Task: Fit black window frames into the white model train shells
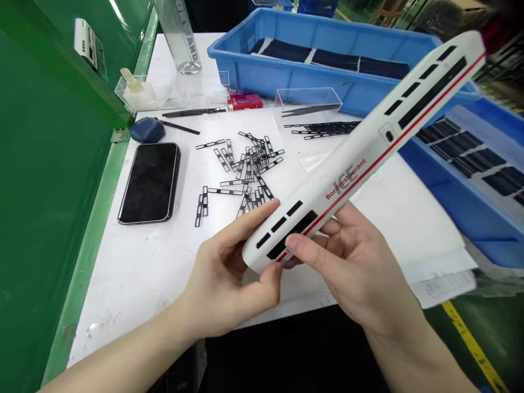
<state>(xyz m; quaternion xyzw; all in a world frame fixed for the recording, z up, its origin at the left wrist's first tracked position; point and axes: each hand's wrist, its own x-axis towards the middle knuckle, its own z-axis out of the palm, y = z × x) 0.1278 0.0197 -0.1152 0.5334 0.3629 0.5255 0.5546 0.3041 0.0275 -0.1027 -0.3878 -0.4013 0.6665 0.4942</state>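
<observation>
- Left hand, nearest the camera, closes around the lower end of a white ICE train carriage shell, fingers on top, thumb beneath.
- Right hand also grasps the shell, thumb across its lower windows, fingers behind.
- One shell, angled up to the upper right, its far end above the right tray, hands touching nothing else.
- Far left: one green cabinet panel runs along the tabletop.
- Left side: one black smartphone, with one dark blue pouch just above.
- Centre: one loose pile of black window frames, too many to count, just above the left hand.
- Upper centre: one blue tray; one pair of tweezers in a clear acrylic stand.
- Far right: a second blue tray, beside the tabletop's right edge.
</observation>
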